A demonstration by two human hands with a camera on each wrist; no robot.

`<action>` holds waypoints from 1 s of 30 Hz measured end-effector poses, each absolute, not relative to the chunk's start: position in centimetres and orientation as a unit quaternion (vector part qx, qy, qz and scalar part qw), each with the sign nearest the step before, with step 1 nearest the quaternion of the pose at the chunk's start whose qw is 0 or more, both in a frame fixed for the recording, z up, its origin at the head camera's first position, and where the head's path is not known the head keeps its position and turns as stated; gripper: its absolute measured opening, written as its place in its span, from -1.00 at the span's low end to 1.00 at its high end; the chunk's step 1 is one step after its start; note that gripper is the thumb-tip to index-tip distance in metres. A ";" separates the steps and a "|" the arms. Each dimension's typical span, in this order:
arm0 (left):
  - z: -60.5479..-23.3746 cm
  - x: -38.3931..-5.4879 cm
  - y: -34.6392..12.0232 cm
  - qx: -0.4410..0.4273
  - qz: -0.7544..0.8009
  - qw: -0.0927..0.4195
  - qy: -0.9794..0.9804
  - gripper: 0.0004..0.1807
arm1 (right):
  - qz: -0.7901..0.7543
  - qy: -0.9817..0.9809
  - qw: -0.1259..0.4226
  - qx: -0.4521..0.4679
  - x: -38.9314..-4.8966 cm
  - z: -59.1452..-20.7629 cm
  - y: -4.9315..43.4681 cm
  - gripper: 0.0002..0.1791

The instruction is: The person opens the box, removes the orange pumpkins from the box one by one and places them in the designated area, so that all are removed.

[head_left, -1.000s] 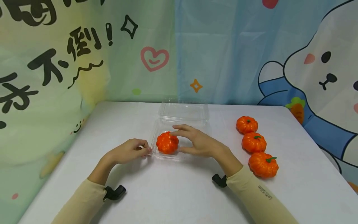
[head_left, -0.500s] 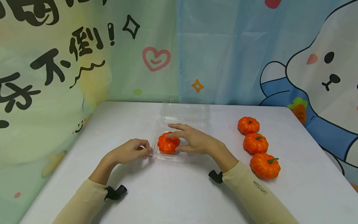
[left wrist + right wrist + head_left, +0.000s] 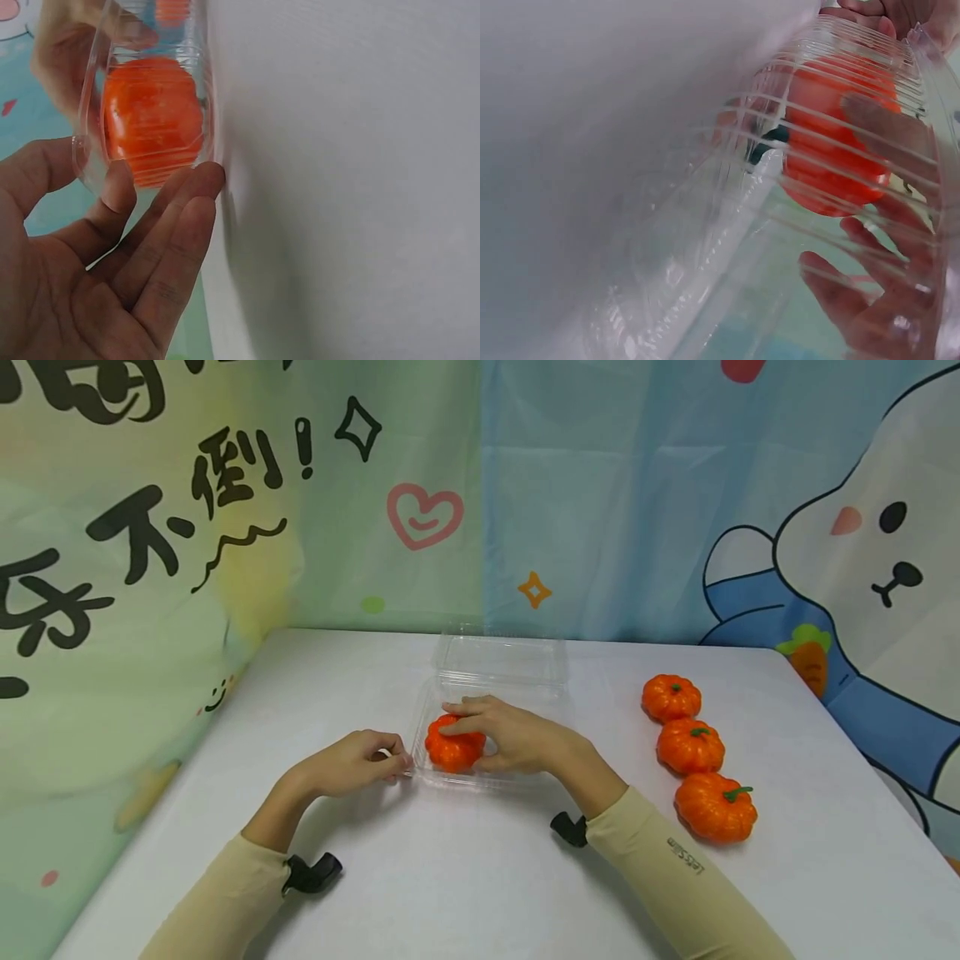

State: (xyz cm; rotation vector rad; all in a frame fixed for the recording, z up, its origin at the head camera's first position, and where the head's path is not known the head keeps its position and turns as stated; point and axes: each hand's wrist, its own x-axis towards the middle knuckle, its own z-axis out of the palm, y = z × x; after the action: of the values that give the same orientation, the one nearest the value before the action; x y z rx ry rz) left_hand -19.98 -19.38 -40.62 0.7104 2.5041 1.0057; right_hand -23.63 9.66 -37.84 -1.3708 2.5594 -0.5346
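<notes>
A clear plastic clamshell box (image 3: 543, 702) lies on the white table with its lid (image 3: 501, 660) folded back, away from me. Inside its left part sits a small orange toy pumpkin (image 3: 453, 752). My right hand (image 3: 517, 737) reaches into the box and holds this pumpkin, fingers over the top and thumb at its right side. At the front left corner, my left hand (image 3: 356, 764) pinches the box's rim between thumb and index finger. In the left wrist view, the other fingers (image 3: 176, 255) lie along the outside of the box wall.
Three more orange pumpkins stand in a slanting row on the right: a far one (image 3: 671, 697), a middle one (image 3: 690, 746) and a near one (image 3: 716, 807). A printed curtain (image 3: 600, 502) hangs behind the table (image 3: 450, 877).
My right hand has moved left, closing from the pumpkin's right side onto it. My left hand keeps its place at the box corner. The head view has shifted slightly.
</notes>
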 end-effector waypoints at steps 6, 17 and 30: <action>-40.6 -19.9 -19.3 0.246 0.354 0.176 0.885 -0.74 | -0.187 0.863 0.083 -0.462 -23.6 -38.2 9.5 -0.34; -40.6 -19.8 -19.4 0.251 0.360 0.172 0.882 -0.76 | -0.232 0.867 0.077 -0.433 -23.3 -38.6 10.2 -0.33; -40.3 -19.6 -19.2 0.249 0.363 0.172 0.881 -0.77 | -0.270 0.871 0.049 -0.408 -23.3 -38.8 11.6 -0.45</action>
State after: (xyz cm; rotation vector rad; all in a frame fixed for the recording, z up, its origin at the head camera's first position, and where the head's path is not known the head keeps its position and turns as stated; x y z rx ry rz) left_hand -19.64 -19.22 -40.30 0.7064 2.5009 1.0306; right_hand -23.31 11.59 -38.76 -1.2432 2.6524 -0.8235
